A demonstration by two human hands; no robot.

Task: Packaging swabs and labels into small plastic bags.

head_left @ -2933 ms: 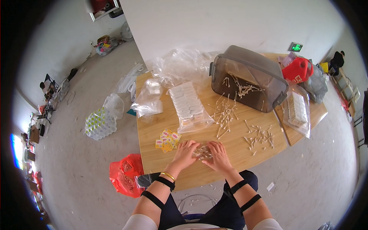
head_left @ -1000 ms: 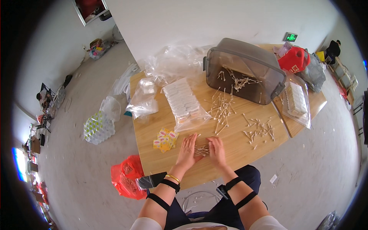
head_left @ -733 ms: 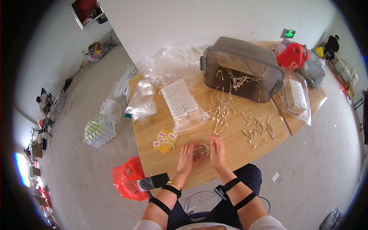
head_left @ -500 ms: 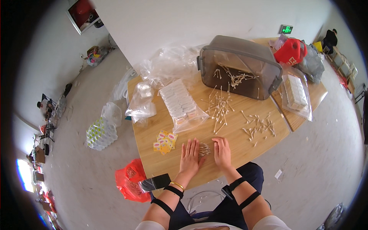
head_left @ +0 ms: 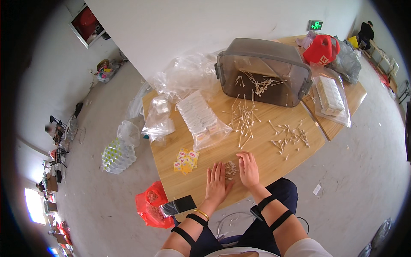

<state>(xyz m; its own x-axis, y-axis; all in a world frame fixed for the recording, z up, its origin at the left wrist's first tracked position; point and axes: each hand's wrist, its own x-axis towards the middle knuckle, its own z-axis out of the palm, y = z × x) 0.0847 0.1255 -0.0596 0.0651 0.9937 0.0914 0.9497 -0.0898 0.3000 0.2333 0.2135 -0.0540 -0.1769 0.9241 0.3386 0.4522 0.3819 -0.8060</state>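
On the wooden table [head_left: 171, 188] in front of me lies a small bunch of cotton swabs [head_left: 230, 170], between my two hands. My left hand [head_left: 217, 185] lies flat at its left side, fingers stretched out and the fingertips beside the swabs. My right hand [head_left: 248, 169] stands on its edge at the right side, fingers slightly curved, a narrow gap away from the bunch; its thumb is hidden. Neither hand grips anything. Several yellow-and-white cards [head_left: 186, 160] lie in a pile beyond my left hand.
Loose swabs [head_left: 245, 118] spill from a grey plastic bin [head_left: 265, 51] tipped on its side; more swabs [head_left: 291, 137] lie right. A bag of white packs [head_left: 201, 115] and clear bags [head_left: 158, 118] lie left. A black phone-like slab [head_left: 178, 205] sits at the near left edge, above a red bag [head_left: 150, 205].
My left hand has drawn back slightly toward me, baring more of the swab bunch. My right hand stays nearly in place. The whole view has shifted a little.
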